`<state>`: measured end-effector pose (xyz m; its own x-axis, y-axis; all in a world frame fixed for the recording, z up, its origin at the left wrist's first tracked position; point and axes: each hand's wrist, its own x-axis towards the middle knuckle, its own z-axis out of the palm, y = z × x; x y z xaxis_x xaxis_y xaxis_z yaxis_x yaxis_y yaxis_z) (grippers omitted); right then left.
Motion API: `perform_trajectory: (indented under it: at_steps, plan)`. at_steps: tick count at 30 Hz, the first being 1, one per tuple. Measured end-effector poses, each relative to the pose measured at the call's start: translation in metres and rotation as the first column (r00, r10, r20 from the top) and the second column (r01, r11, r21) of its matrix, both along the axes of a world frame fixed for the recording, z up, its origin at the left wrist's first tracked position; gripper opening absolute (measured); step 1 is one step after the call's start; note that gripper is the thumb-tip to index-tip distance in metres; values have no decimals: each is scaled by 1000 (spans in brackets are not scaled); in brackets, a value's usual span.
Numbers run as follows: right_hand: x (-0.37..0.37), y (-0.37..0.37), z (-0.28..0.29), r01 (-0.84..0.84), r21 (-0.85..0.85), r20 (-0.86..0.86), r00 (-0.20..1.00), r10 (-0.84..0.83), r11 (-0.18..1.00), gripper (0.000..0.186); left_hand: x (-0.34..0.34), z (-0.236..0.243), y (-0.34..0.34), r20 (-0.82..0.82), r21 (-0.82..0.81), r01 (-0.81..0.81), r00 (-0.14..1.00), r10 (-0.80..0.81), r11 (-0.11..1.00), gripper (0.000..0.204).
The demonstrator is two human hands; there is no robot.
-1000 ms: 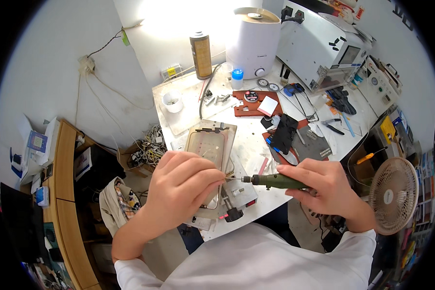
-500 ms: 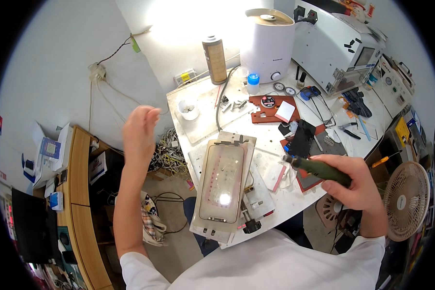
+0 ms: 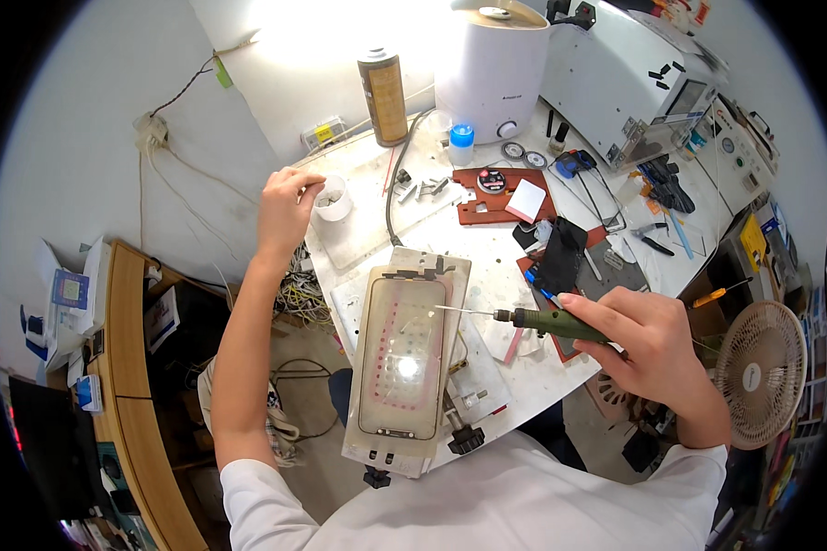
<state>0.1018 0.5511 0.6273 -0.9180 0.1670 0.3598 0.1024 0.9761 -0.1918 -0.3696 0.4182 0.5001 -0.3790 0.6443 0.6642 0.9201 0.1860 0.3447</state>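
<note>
My right hand point(image 3: 648, 344) is wrapped round a green rotary tool point(image 3: 560, 324) with a thin metal shaft. The shaft points left, and its tip is over the upper right edge of a phone screen point(image 3: 402, 376), where a small pale bit shows. This screen lies on a metal plate fixture point(image 3: 453, 266) with black knobs, at the table's near edge. At the far left, my left hand point(image 3: 288, 204) has its fingertips pinched together by the rim of a small white cup point(image 3: 337, 213) holding small bits. Whatever those fingers may hold is too small to make out.
A brown spray can point(image 3: 383, 99), a blue-capped bottle point(image 3: 461, 145) and a white humidifier point(image 3: 490, 73) stand at the back. A red-brown mat point(image 3: 476, 216), a black phone panel point(image 3: 560, 257) and pliers point(image 3: 655, 241) lie to the right. A fan point(image 3: 761, 375) is beyond the table.
My left hand has moved from the air at the left to the white cup. My right hand has brought the rotary tool's tip leftward to the screen's edge. The view has shifted slightly.
</note>
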Motion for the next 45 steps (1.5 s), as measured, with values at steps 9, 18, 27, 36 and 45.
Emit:
perform_trajectory:
  at_steps: [9,18,27,36,45]
  plan:
    - [-6,0,0,-4,9,22,1000,4,1000,54,129,60,-76,87,139,554,818,-568,820,34]
    - [-8,-7,-1,-2,-16,8,1000,2,1000,53,173,68,-116,-8,-55,638,769,-639,768,50]
    - [-1,-18,8,-71,-69,10,997,72,995,55,190,100,-107,-34,-159,471,876,-481,868,18]
    - [6,-25,9,-130,-142,7,991,132,981,59,203,103,-100,-85,-36,501,861,-502,865,27]
    - [3,-30,7,-179,-262,20,981,191,948,65,211,98,-112,-182,-4,520,840,-512,854,28]
